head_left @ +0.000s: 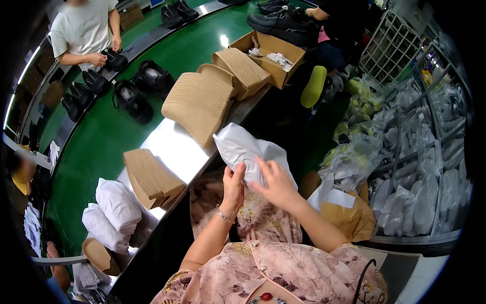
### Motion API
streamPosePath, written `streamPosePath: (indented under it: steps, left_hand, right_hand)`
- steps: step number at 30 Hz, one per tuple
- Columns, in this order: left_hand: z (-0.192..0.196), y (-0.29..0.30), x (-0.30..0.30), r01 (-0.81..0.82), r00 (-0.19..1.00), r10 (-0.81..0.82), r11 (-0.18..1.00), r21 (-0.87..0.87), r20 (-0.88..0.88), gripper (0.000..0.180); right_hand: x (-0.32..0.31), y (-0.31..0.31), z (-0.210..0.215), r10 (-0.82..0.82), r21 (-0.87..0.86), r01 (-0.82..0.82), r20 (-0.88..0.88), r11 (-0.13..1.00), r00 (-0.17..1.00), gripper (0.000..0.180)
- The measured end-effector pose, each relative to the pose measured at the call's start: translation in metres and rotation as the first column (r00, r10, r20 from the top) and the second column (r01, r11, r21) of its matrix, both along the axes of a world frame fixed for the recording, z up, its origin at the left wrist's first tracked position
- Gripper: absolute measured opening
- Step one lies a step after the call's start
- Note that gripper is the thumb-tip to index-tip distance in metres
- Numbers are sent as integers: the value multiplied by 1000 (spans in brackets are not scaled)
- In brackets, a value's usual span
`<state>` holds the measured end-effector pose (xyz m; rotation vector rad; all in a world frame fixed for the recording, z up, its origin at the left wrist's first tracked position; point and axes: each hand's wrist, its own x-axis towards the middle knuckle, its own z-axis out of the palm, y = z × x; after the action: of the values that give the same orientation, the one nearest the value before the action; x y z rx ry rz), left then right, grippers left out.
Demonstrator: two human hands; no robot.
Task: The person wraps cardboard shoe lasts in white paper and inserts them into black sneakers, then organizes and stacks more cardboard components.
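Observation:
A crumpled white paper bundle (242, 151) is held over my lap, just off the table's edge. My left hand (234, 190) grips its near side, with the thumb up along the paper. My right hand (276, 183) lies against the same bundle from the right, fingers spread and slightly blurred. What is inside the paper, if anything, is hidden. Beyond it on the table lean nested brown cardboard inserts (197, 104), and a smaller stack of inserts (149, 177) sits to the left.
White wrapped bundles (119, 205) lie at the near left beside a single insert (99, 255). Black shoes (132, 101) stand on the green conveyor (167, 50). A cardboard box (286, 76) holds paper scraps. A rack with plastic-bagged items (420, 187) rises at right. Co-workers stand across and at far right.

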<state>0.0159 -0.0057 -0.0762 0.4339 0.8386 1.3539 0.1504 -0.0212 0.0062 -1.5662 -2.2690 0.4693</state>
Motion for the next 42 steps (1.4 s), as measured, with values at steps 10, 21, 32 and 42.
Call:
streamPosePath:
  steps: [10, 21, 32, 42]
  left_hand:
    - [1, -8, -10, 232, 967, -242, 965, 123, 75, 73]
    - [47, -13, -23, 328, 924, -351, 931, 160, 150, 116]
    - [63, -15, -15, 345, 917, -373, 919, 193, 138, 113]
    - [64, -24, -28, 525, 845, -520, 768, 366, -120, 103]
  right_hand:
    - [7, 36, -61, -483, -509, -132, -856, 851, 188, 33]
    - [-4, 14, -15, -511, -455, -376, -858, 807, -59, 36]
    - [-6, 24, -17, -234, -215, 92, -909, 972, 345, 31]
    - [3, 36, -12, -91, -203, -160, -848, 966, 523, 40]
